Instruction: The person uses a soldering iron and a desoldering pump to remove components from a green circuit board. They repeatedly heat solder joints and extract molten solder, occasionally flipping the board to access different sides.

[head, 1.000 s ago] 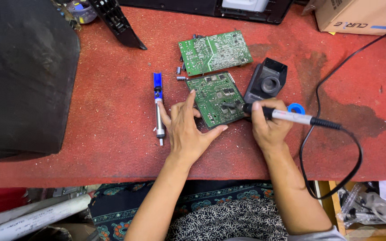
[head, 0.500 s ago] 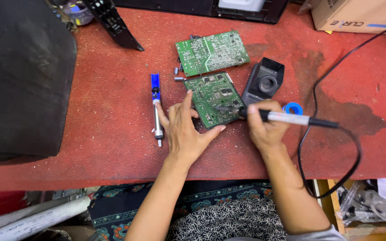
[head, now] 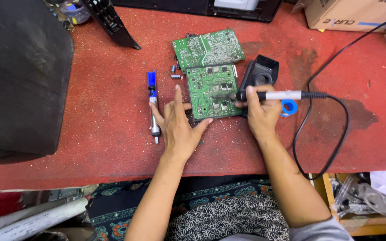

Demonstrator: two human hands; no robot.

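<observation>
We see our left hand [head: 178, 127] spread flat and open on the red desk [head: 90, 102], palm down, its fingertips resting on the left and lower edges of the nearer green circuit board [head: 211, 91], gripping nothing. Our right hand [head: 261, 115] is closed around a soldering iron [head: 273, 95], held nearly level, with its dark tip lying over the right part of that board, where a faint wisp of smoke shows. The iron's black cable [head: 336, 134] loops off to the right over the desk edge and back up toward the far corner. A second green circuit board [head: 208, 48] lies just beyond the first, tilted, the two touching or almost so. A few small loose components [head: 175, 73] sit at the left of where the boards meet. Left of our left hand lies a desoldering pump [head: 153, 105], blue above and metal below, just beside the little finger. A black iron stand [head: 260, 73] sits just beyond our right hand, and a blue ring-shaped spool [head: 289, 107] peeks out beside the knuckles. A large black casing [head: 18, 76] fills the left of the desk, and a cardboard box [head: 349, 15] stands at the far right.
</observation>
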